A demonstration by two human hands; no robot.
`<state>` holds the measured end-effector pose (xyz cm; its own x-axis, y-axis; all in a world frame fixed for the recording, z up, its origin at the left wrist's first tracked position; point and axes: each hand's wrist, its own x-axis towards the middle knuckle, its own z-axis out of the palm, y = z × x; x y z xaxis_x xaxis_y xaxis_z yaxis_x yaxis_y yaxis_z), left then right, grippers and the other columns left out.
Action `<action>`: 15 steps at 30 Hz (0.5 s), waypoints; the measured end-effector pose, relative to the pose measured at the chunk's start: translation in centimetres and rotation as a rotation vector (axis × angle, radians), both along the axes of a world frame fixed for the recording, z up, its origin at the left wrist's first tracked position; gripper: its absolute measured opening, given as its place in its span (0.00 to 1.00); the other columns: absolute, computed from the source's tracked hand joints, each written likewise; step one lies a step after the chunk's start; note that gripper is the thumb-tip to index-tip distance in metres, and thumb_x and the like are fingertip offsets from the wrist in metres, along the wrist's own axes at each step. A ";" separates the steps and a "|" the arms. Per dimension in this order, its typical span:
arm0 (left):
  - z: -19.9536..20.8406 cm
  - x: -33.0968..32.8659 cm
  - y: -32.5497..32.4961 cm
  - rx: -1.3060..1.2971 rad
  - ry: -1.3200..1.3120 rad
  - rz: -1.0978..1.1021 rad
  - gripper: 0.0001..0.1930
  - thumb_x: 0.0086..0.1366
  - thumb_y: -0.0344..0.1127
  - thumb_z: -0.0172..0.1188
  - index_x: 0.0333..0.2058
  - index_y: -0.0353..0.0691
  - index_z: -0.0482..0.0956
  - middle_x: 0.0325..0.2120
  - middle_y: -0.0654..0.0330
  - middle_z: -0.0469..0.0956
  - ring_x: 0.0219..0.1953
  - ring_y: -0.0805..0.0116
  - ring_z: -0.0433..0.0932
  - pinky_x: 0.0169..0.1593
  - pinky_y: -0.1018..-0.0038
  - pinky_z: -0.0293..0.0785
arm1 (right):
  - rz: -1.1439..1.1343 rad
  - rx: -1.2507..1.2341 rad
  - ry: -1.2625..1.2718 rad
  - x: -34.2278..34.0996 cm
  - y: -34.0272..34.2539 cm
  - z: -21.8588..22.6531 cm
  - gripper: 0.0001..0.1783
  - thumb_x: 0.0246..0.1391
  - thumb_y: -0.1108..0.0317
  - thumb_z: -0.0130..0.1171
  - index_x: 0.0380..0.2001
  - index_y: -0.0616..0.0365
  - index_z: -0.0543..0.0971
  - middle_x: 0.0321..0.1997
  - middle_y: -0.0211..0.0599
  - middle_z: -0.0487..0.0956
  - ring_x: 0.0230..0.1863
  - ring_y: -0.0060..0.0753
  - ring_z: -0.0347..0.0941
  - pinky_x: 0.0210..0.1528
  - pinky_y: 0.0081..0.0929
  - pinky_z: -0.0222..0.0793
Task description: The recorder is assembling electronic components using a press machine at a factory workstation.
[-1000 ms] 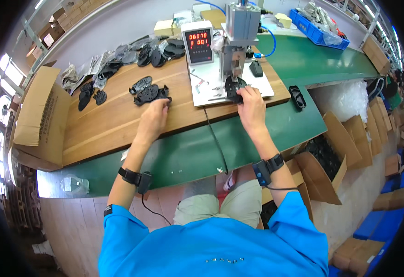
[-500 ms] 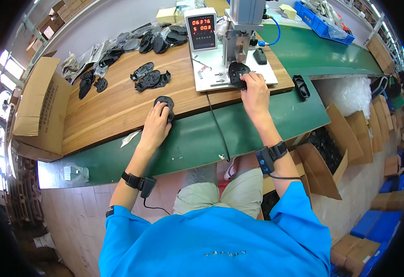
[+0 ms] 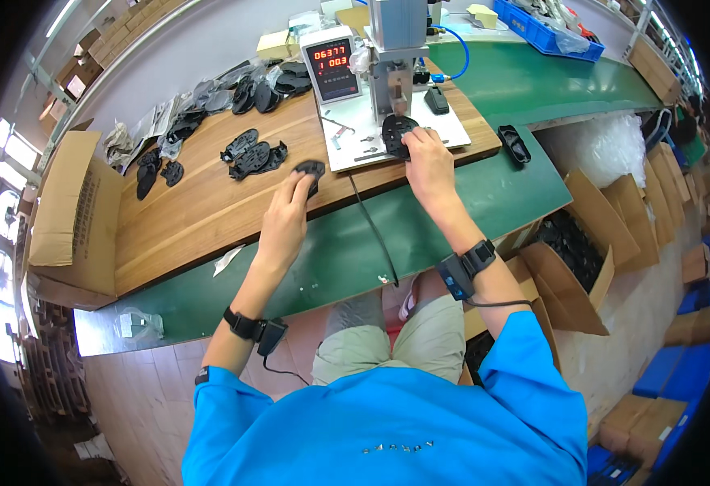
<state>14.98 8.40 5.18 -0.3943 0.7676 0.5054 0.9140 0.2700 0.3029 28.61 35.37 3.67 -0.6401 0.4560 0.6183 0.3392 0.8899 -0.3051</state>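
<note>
My right hand (image 3: 431, 166) grips the near right edge of a black oval plastic part (image 3: 395, 134), which sits on the white base plate (image 3: 444, 130) of a small press (image 3: 393, 77), below its ram. Left of the plate, my left hand (image 3: 285, 220) pinches another rounded black plastic part (image 3: 313, 170) over the wooden board's front edge. Its fingers hide part of that piece. Beyond my left hand, a small group of black plastic parts (image 3: 254, 158) lies on the wooden board (image 3: 209, 194).
A counter box with red digits (image 3: 332, 65) stands on the plate's left. More black parts (image 3: 266, 93) and bags line the back. An open carton (image 3: 71, 211) stands at left, a black shell (image 3: 514, 146) at right. A cable (image 3: 374, 231) crosses the green bench edge.
My left hand has lifted its black part and brought it right, closer to the press plate. My right hand stays on its part under the ram. The red readout has changed; the whole view shifted slightly.
</note>
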 end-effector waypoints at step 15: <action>-1.2 4.8 16.6 -0.069 0.421 -0.146 0.28 0.63 0.22 0.58 0.63 0.36 0.73 0.63 0.41 0.74 0.70 0.42 0.70 0.75 0.53 0.67 | -0.297 -0.428 0.408 25.6 -11.7 -4.7 0.17 0.50 0.86 0.63 0.44 0.62 0.81 0.47 0.44 0.82 0.49 0.48 0.80 0.53 0.37 0.76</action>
